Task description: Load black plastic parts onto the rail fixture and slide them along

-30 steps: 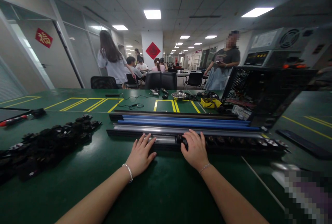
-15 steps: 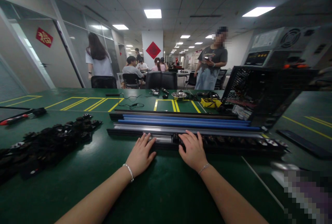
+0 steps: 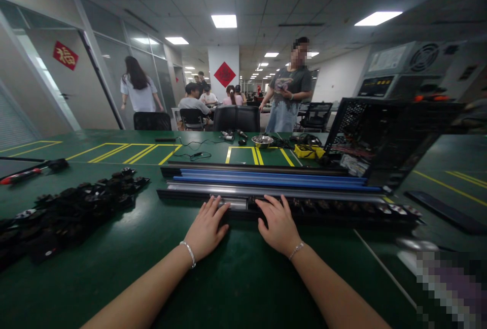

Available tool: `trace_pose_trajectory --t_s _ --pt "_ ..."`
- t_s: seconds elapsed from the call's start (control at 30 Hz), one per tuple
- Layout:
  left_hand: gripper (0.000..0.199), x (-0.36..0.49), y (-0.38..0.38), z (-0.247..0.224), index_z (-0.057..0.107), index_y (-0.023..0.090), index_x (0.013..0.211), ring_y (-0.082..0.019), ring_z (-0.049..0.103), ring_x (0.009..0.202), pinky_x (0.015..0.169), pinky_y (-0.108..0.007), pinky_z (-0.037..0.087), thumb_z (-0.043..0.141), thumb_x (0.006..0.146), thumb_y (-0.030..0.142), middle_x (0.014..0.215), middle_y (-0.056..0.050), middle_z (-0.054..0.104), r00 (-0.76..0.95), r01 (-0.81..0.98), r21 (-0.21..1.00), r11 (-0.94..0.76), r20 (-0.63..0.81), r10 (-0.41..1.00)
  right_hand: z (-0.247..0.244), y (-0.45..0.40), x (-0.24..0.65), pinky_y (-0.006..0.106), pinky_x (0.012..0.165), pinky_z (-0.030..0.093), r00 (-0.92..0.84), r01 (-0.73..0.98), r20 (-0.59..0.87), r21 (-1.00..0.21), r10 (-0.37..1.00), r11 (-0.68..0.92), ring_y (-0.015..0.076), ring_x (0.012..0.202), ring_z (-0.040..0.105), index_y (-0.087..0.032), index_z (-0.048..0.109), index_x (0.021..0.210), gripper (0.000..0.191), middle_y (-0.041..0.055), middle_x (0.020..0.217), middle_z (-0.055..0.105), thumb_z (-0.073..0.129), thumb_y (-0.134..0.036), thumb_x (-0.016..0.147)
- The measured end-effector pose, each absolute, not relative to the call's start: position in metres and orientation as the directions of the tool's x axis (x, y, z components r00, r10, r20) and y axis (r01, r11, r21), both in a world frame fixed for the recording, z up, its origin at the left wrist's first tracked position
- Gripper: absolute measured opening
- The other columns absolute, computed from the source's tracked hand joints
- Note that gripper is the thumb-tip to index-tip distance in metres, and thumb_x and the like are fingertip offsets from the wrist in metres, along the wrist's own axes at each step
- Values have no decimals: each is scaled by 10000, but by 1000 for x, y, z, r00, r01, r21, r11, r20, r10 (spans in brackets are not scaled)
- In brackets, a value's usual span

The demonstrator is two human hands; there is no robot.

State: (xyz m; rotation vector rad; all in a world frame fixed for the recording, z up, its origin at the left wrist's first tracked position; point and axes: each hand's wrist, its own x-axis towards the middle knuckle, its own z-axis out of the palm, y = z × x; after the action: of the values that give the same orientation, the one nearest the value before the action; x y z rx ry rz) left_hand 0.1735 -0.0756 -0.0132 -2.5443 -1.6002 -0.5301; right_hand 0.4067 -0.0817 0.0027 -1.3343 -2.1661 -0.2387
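Observation:
A long black rail with a metallic channel (image 3: 236,204) lies across the table in front of me. A row of small black parts (image 3: 335,205) fills its right portion. My left hand (image 3: 207,225) rests with spread fingers on the rail's near side, left of the bare stretch of channel. At the left end of the row, my right hand (image 3: 279,225) lies over the parts, fingers stretched out and apart. Its fingertips touch or hover over the end part; I cannot tell which. Beyond lie more long strips, one of them blue (image 3: 266,177).
A heap of small black parts (image 3: 83,202) lies at the left, near a red-handled tool (image 3: 23,176). An opened computer case (image 3: 395,136) stands at the right. A metal bowl (image 3: 262,140) and cables sit farther back. Several people are in the background.
My right hand has shifted slightly left along the rail, and the row's left end has moved left too, shortening the bare channel. My left hand stays in place. Two background people have moved.

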Motion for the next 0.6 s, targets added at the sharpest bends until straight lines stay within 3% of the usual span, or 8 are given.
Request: trace_pose_trajectory --t_s 0.33,0.6 --pt "570 178 -80 -12 327 310 1327 -261 162 1344 1068 -478 220 510 788 285 1460 -58 243 446 872 50 -487 331 832 4 -85 403 490 1079 46 -380 844 517 -145 767 516 215 1235 346 -179 469 1239 481 70 1181 577 442 -214 760" --pt "596 192 -86 -8 296 413 1322 -336 157 1333 1025 -591 166 512 781 291 1478 -40 185 487 864 -17 -503 283 826 4 -86 399 496 1083 26 -431 828 476 -129 766 546 220 1276 286 -160 407 1292 549 86 1236 537 455 -227 749"
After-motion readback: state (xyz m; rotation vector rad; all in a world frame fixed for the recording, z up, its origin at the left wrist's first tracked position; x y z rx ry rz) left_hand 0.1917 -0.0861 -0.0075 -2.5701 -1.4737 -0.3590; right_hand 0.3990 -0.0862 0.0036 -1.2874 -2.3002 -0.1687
